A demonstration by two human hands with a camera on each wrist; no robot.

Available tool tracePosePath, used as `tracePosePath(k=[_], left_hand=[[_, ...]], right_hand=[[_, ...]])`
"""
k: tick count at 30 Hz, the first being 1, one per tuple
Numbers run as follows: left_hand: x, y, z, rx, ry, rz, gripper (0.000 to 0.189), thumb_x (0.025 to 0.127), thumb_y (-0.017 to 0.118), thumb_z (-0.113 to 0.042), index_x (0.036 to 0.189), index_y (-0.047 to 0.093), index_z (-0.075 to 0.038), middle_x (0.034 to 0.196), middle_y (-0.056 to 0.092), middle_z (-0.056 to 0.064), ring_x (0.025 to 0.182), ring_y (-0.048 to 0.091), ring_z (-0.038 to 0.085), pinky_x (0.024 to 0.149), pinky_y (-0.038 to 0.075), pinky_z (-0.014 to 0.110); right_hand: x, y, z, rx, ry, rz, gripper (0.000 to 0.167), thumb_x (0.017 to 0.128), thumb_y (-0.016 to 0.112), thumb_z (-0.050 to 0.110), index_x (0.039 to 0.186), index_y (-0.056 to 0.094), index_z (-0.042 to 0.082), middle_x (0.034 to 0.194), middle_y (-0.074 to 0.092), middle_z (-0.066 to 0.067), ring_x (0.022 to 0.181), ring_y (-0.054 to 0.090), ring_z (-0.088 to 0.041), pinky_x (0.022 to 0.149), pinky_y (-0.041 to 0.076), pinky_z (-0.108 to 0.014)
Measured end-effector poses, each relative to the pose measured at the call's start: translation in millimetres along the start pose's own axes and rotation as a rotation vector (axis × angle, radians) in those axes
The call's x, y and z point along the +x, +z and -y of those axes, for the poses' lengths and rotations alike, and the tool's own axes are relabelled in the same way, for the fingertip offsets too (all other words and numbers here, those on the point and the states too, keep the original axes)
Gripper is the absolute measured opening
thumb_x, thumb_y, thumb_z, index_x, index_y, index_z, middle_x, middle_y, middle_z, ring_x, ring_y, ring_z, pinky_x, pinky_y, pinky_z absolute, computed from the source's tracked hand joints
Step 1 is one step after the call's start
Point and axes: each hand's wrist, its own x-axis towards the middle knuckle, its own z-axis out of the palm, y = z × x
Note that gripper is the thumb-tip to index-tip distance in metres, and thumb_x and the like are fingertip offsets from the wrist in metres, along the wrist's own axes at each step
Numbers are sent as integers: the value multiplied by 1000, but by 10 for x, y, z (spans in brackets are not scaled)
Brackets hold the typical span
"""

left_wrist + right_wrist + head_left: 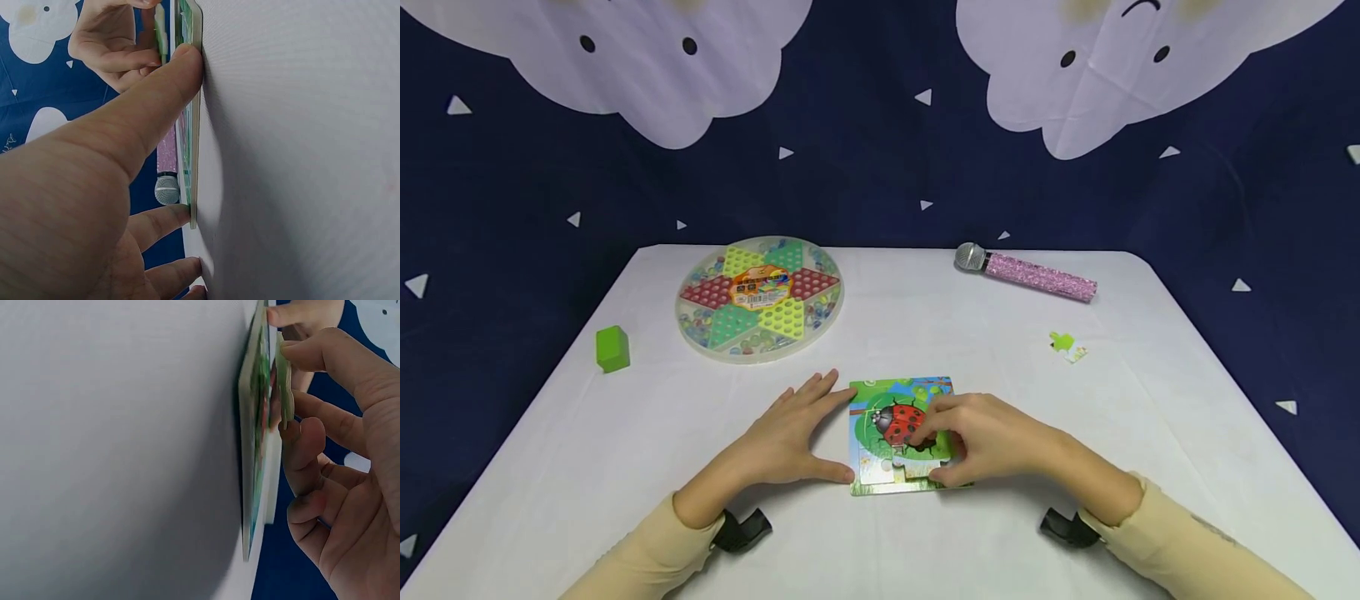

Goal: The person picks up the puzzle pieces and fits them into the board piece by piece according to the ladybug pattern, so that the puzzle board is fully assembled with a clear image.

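A square ladybug jigsaw puzzle (880, 400) lies flat on the table. My left hand (786, 437) is spread at its left side, thumb at the lower left corner and index finger at the upper left one. Between thumb and fingers, my right hand (996, 437) pinches a jigsaw piece (285, 384) over the puzzle's lower right part. In the right wrist view the piece stands off the board, its thin edge showing. The right fingers hide part of the ladybug and the board's right side.
Two loose pieces, a green puzzle piece (1062, 341) and a whitish one (1076, 354), lie to the right. Farther back are a pink glittery microphone (1037, 277) and a round Chinese checkers set (760, 333) with marbles. A green block (612, 349) stands at the left.
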Motion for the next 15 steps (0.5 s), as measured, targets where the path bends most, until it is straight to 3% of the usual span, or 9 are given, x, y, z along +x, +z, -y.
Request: tracePosePath(k=[15], left_hand=[[8,-9,-16,-6,2,3,112,74,95,-58,165,44,-16,179,24,17,167,20,43,131,19,72]], right_hand=[[121,57,48,-19,4,54,32,83,88,34,115,83,29,107,71,12,72,51,5,65,45,-14]])
